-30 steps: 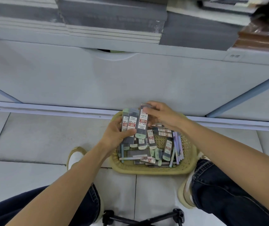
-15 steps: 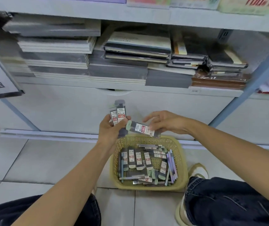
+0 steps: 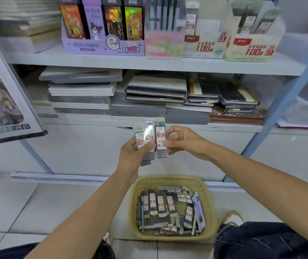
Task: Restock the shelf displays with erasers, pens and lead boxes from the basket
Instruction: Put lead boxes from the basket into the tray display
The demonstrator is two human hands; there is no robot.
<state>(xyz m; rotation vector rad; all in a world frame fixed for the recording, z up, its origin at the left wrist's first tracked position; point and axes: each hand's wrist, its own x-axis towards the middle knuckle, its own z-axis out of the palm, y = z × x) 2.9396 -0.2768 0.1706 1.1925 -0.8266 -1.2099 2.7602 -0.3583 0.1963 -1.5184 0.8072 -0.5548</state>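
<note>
Our left hand (image 3: 132, 156) is curled around the lower ends of three lead boxes (image 3: 149, 139), fanned out and standing upright with labels toward us. Our right hand (image 3: 183, 141) pinches the edge of the rightmost box between thumb and fingertips (whether the left hand also touches that one, we cannot tell). The display cartons (image 3: 250, 43) for lead sit on the shelf (image 3: 93, 60) above and to the right, nearer the right hand. We judge the boxes should go up upright. Below the hands, the basket (image 3: 170, 179) holds more boxes and pens (image 3: 198, 212).
</note>
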